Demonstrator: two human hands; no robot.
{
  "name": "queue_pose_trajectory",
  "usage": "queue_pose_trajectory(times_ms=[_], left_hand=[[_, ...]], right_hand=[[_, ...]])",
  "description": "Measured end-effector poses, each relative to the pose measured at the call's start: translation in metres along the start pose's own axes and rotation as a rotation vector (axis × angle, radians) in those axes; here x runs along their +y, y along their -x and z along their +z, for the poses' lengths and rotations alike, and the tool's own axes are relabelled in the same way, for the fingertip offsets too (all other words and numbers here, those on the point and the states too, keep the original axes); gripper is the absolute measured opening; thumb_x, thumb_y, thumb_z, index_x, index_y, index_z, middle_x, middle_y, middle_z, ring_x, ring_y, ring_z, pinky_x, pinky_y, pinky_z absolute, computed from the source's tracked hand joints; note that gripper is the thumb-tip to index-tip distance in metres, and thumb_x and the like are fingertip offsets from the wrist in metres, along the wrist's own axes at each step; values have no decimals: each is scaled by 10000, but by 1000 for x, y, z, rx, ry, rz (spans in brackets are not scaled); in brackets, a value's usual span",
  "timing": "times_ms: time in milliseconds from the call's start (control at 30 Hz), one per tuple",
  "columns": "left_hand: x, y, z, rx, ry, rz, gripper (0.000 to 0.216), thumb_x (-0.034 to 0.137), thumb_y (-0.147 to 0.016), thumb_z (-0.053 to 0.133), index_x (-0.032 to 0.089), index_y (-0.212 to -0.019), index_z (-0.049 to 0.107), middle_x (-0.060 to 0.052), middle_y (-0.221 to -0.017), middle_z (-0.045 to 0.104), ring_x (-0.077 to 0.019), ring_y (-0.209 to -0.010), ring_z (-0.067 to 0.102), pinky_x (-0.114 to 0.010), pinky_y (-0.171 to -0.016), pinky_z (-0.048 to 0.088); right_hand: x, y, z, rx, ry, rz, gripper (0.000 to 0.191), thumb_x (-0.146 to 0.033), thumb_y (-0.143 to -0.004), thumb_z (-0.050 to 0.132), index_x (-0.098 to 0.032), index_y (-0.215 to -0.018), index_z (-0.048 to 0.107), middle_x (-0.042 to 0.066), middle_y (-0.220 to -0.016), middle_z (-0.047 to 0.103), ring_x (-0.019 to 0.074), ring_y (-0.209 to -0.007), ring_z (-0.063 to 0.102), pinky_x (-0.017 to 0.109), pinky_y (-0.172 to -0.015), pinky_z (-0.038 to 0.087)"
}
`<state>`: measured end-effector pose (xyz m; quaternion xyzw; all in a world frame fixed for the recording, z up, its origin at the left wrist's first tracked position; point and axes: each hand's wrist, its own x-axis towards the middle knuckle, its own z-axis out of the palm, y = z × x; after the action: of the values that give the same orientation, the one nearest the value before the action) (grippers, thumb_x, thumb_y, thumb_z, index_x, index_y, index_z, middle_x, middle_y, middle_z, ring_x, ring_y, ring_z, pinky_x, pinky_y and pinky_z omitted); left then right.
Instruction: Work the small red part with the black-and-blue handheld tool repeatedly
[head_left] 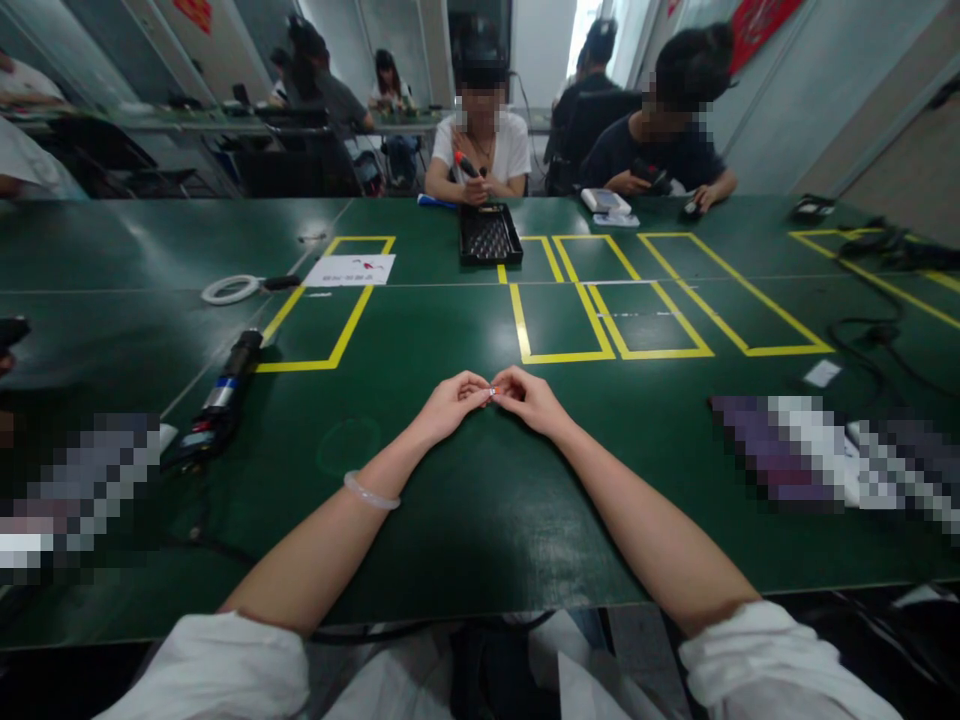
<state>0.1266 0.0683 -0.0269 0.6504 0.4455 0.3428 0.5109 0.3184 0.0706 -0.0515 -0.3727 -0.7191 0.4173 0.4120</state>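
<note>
Both my hands rest on the green table [450, 520], fingertips meeting in the middle. My left hand [450, 402] and my right hand [529, 397] each pinch one end of a tiny white and orange part [493, 391]. The part is too small to name. A clear bracelet [370, 492] sits on my left wrist. An electric screwdriver [225, 385] lies on the table to the left of my left arm, untouched.
Yellow tape boxes [615, 310] mark the table ahead. A black tray [489, 235] stands before a seated person across the table. A white tape ring [229, 289] and a paper sheet [351, 269] lie far left. Black cables [877, 335] run on the right.
</note>
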Motion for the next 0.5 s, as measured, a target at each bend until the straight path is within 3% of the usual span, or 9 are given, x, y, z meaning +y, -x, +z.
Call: queue_pose_trajectory(times_ms=[200,500], left_hand=[[1,1,0,20,-21,33,288,378,-763,660,154,-926,581,-33,-867,634,-135,-763,589,-286,-748,459],[-4,-1,0,68,-2,19,295,342,-737,690,152,-935,583,-48,-901,643,-147,-798,605,-298,-775,468]], right_hand=[[2,-1,1,20,-45,63,242,-419,-861,578,-198,-957,594,-8,-754,620,120,-647,562,252,-640,448],[-1,-2,0,27,9,10,201,-373,-843,598,-194,-932,606,-8,-784,614,113,-642,522,246,-630,426]])
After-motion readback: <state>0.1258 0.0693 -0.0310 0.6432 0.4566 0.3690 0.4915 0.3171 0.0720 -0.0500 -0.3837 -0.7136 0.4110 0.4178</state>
